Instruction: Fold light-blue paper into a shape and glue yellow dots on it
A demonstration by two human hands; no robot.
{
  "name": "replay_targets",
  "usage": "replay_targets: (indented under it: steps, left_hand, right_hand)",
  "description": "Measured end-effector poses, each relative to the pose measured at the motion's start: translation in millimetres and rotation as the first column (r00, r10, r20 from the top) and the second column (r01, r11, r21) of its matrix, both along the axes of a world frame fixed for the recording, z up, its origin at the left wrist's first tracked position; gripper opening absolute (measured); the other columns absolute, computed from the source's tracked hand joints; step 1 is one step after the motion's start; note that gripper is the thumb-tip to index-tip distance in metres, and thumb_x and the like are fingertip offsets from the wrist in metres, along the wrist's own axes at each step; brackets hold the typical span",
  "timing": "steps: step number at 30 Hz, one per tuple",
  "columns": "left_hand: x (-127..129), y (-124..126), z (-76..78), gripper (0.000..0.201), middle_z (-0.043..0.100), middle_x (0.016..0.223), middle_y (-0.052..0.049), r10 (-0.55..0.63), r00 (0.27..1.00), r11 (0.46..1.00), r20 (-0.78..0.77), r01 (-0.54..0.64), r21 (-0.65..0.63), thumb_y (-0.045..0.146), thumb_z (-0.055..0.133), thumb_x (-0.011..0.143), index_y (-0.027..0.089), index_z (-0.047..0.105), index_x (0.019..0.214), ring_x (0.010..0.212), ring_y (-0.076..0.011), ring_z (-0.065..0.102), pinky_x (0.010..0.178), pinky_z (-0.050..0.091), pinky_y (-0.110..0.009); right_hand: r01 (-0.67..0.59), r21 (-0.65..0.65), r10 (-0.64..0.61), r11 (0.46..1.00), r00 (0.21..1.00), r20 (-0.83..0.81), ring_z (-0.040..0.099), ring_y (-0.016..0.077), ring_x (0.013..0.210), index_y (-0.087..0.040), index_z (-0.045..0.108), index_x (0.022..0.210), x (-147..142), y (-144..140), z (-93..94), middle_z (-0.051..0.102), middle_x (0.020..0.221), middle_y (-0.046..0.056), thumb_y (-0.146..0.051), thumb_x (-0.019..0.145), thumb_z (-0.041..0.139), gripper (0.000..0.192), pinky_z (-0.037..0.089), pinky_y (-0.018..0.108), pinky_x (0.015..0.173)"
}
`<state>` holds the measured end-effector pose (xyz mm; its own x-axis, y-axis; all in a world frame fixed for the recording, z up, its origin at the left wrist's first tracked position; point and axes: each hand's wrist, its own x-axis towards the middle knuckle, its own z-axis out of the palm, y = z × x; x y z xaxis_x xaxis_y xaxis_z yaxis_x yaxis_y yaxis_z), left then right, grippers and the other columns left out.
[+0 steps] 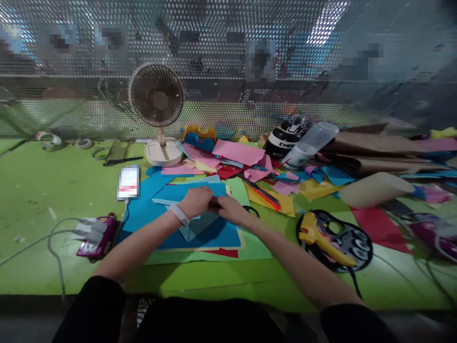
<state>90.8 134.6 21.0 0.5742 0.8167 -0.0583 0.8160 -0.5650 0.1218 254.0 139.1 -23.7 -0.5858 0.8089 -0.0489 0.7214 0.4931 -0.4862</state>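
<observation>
Sleeves: black sleeves (pixel 96 305) are framing the bottom edge, both forearms reaching forward over the green table (pixel 32 190).
Left hand: the left hand (pixel 195 202), a white band at its wrist, is lying knuckles-up, fingers curled down and pressing on the folded blue paper (pixel 194 227).
Right hand: the right hand (pixel 230 208) is meeting the left fingertip to fingertip, pinching the same paper's upper edge.
Paper: the folded blue paper is lying on a stack of blue, yellow and green sheets (pixel 214 250) at the table's middle, its point facing the person.
Left side: a purple charger (pixel 100 238) with white plugs is sitting near the elbow; a phone (pixel 128 181) is lying beyond it.
Right side: a yellow glue gun (pixel 321 236) is resting on a black palette (pixel 352 243).
Farther back: coloured paper scraps (pixel 235 159) are piling up before a small fan (pixel 157 102) and a tipped plastic bottle (pixel 310 143).
</observation>
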Motion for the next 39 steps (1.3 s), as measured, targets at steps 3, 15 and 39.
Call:
replay_targets:
  steps: [3, 15, 39]
  left_hand:
    - [-4.1, -2.3, -4.2, 0.021, 0.065, 0.105, -0.015, -0.007, 1.0, 1.0, -0.026, 0.006, -0.012, 0.013, 0.048, 0.088, 0.013, 0.063, 0.104, 0.096, -0.0282, 0.064, 0.073, 0.05, -0.035]
    - [-20.4, -21.0, -19.9, 0.021, 0.062, 0.103, -0.012, -0.004, 1.0, 0.999, 0.013, 0.003, 0.04, 0.012, 0.045, 0.092, 0.016, 0.062, 0.103, 0.098, -0.026, 0.058, 0.079, 0.05, -0.037]
    - [-40.8, -23.4, -42.4, 0.032, 0.063, 0.1, -0.01, 0.01, 0.998, 0.987, 0.067, -0.021, 0.161, 0.014, 0.05, 0.093, 0.017, 0.063, 0.122, 0.09, -0.0255, 0.058, 0.076, 0.05, -0.039]
  right_hand:
    - [0.023, 0.029, -0.023, 0.999, 1.0, -0.014, 0.062, 0.0203, 0.088, -0.018, 0.067, 0.1, 1.1, -0.6, -4.2, 0.071, 0.099, 0.009, -0.026, 0.09, 0.058, 0.016, 0.04, 0.028, 0.071]
    - [0.1, 0.043, -0.094, 0.994, 0.988, -0.121, 0.057, 0.0143, 0.075, -0.018, 0.063, 0.093, 10.5, 7.3, -17.0, 0.066, 0.085, 0.003, -0.03, 0.091, 0.059, 0.013, 0.037, 0.024, 0.064]
    - [-0.318, 0.539, 0.248, 0.78, 0.948, 0.202, 0.059, 0.0236, 0.089, -0.012, 0.065, 0.102, 8.9, -38.4, -5.0, 0.067, 0.099, 0.013, -0.033, 0.095, 0.053, 0.025, 0.046, 0.037, 0.077]
